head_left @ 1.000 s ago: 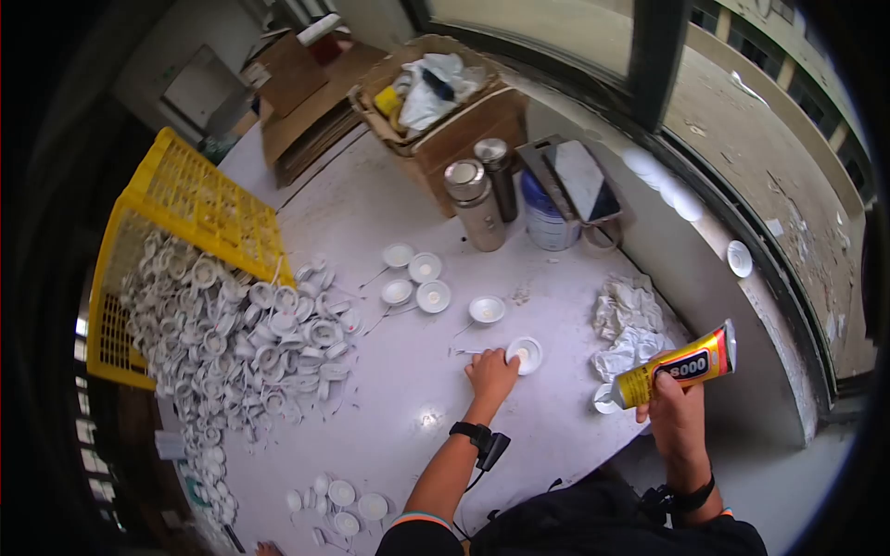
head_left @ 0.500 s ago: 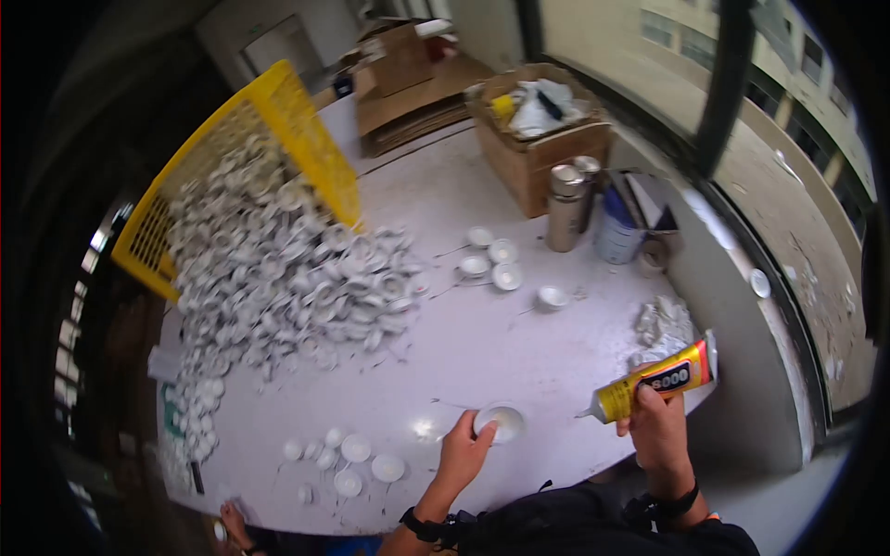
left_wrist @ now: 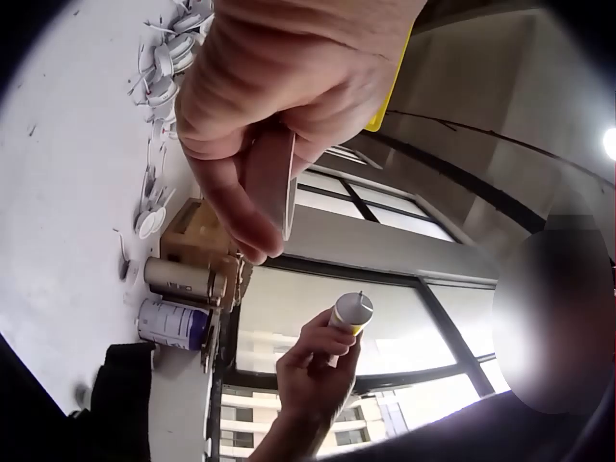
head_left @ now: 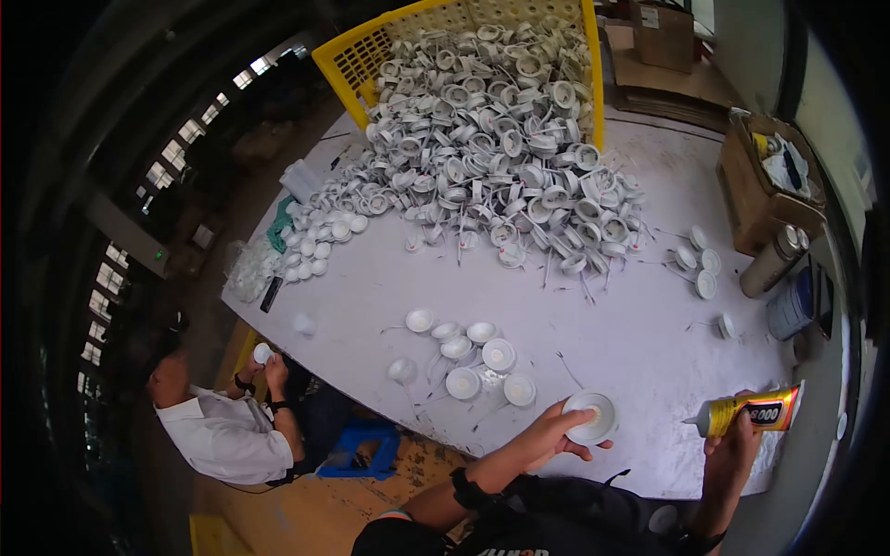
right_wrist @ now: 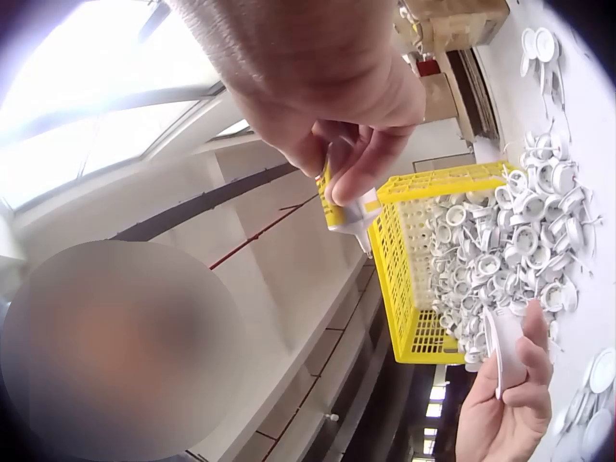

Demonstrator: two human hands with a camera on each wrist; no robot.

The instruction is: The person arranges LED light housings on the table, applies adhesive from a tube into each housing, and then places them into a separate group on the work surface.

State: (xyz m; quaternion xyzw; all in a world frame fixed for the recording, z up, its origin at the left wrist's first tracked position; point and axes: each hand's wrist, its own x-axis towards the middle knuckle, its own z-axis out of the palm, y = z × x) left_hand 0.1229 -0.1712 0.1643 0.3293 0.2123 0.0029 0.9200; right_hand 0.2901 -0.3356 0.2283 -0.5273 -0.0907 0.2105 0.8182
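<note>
My left hand (head_left: pixel 547 437) grips a round white lamp part (head_left: pixel 593 428) by its rim, the cupped side facing up, near the table's front edge. In the left wrist view the fingers of my left hand (left_wrist: pixel 274 125) curl round that part (left_wrist: pixel 272 178), seen edge-on. To the right, my right hand (head_left: pixel 732 454) holds a yellow and black glue tube (head_left: pixel 765 410), its nozzle pointing left towards the white part but apart from it. The right wrist view has my right hand (right_wrist: pixel 332 96) pinching the tube (right_wrist: pixel 339 207), nozzle uncovered.
Several white lamp parts (head_left: pixel 499 356) lie left of my hands. A large pile (head_left: pixel 501 157) spills from a yellow crate (head_left: pixel 343 69) at the back. Flasks (head_left: pixel 774 262), a tub (head_left: pixel 791 310) and a carton (head_left: pixel 756 199) stand right. Another person (head_left: pixel 232 431) sits at left.
The view has swung left. My left hand has lifted the white part off the table and brought it nearer the glue tube, which my right hand still holds.
</note>
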